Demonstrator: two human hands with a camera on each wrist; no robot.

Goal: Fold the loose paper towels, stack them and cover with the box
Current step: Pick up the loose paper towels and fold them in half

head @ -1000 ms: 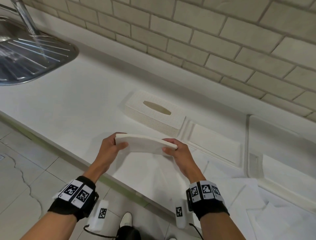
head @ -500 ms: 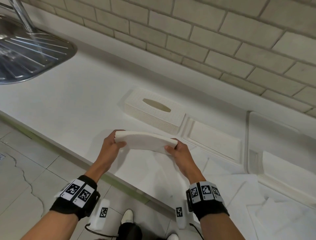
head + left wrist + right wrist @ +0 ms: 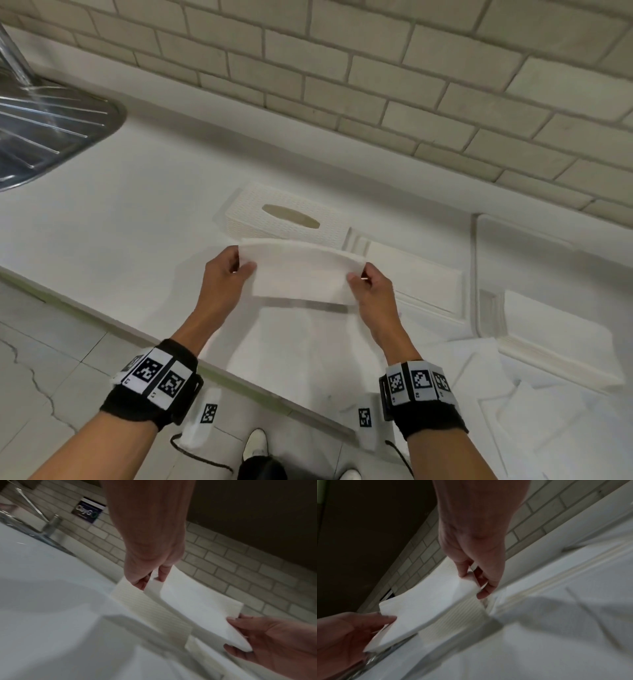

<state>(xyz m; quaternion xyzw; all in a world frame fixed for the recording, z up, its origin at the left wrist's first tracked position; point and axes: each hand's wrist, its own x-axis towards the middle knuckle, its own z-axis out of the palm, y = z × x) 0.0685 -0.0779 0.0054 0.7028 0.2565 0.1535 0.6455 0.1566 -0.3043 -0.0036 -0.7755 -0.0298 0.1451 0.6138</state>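
A folded white paper towel (image 3: 303, 274) hangs in the air above the counter, bowed upward in the middle. My left hand (image 3: 227, 274) pinches its left end (image 3: 154, 580) and my right hand (image 3: 368, 286) pinches its right end (image 3: 471, 577). Just behind it stands the white woven tissue box (image 3: 287, 219) with an oval slot on top. To the right of the box lies a stack of folded towels (image 3: 416, 274) on a white base. More loose towels (image 3: 534, 421) lie spread at the lower right.
A steel sink drainboard (image 3: 44, 126) fills the far left. A second white tray with folded towels (image 3: 555, 329) sits at the right. The brick wall (image 3: 342, 85) runs behind, and the counter edge (image 3: 144, 337) drops to the tiled floor.
Both hands have carried the folded towel up and away from me, toward the box. The towel now bows upward between them.
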